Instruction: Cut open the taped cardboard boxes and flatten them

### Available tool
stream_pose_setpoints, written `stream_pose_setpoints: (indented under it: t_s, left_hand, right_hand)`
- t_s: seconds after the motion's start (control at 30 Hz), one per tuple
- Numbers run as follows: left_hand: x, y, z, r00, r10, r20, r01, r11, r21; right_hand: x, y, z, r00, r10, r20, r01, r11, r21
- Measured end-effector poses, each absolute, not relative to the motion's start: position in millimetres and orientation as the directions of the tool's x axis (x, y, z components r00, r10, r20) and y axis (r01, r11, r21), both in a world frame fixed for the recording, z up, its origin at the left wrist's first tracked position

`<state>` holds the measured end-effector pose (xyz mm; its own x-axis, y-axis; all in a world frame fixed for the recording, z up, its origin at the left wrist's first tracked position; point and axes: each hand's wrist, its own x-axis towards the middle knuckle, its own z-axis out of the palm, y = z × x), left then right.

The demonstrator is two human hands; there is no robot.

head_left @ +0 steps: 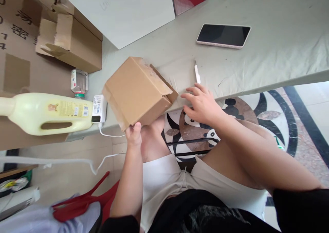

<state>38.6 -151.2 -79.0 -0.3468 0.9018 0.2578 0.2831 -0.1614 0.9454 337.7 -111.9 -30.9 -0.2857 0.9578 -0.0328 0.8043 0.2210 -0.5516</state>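
Note:
A brown cardboard box (138, 92) sits tilted at the table's near edge, its flaps on the right side partly lifted. My left hand (133, 134) grips the box's lower near corner, thumb on the outside; the other fingers are hidden beneath it. To the right of the box, my right hand (202, 102) hovers with fingers spread and holds nothing. Just beyond its fingertips lies a white utility knife (197, 73) with a thin blade pointing away from me.
A phone (223, 36) lies face up farther back on the cloth-covered table (277, 37). At left are a yellow jug (51, 113), a white power bank (99, 108) with a cable, a clear bottle (79, 82) and another open cardboard box (77, 42). A white board (123, 10) stands behind.

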Motion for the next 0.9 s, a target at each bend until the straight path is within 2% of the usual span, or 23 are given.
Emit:
stream_pose_setpoints:
  t_s: [0.17, 0.3, 0.53, 0.6, 0.73, 0.9]
  left_hand:
    - [45, -152, -82, -0.348, 0.922, 0.17, 0.22, -0.096, 0.971]
    - [48, -151, -74, -0.317, 0.942, 0.11, 0.172, -0.057, 0.983]
    - [40, -145, -73, -0.274, 0.961, 0.028, 0.151, 0.015, 0.988]
    - [39, -141, -74, -0.283, 0.958, 0.048, 0.163, -0.001, 0.987]
    - [37, -137, -72, -0.285, 0.953, 0.098, 0.188, -0.045, 0.981]
    - [34, -140, -67, -0.317, 0.929, 0.192, 0.248, -0.114, 0.962]
  right_hand:
    - [325, -112, -37, -0.39, 0.917, 0.08, 0.745, 0.366, -0.558]
    - [321, -109, -42, -0.389, 0.902, 0.19, 0.678, 0.419, -0.604]
    - [326, -101, -47, -0.483, 0.791, 0.375, 0.416, 0.585, -0.696]
    - [327, -101, -46, -0.468, 0.802, 0.37, 0.388, 0.563, -0.729]
    - [326, -102, -42, -0.396, 0.884, 0.247, 0.431, 0.417, -0.801]
    - [327, -99, -37, -0.283, 0.945, 0.166, 0.477, 0.289, -0.83]
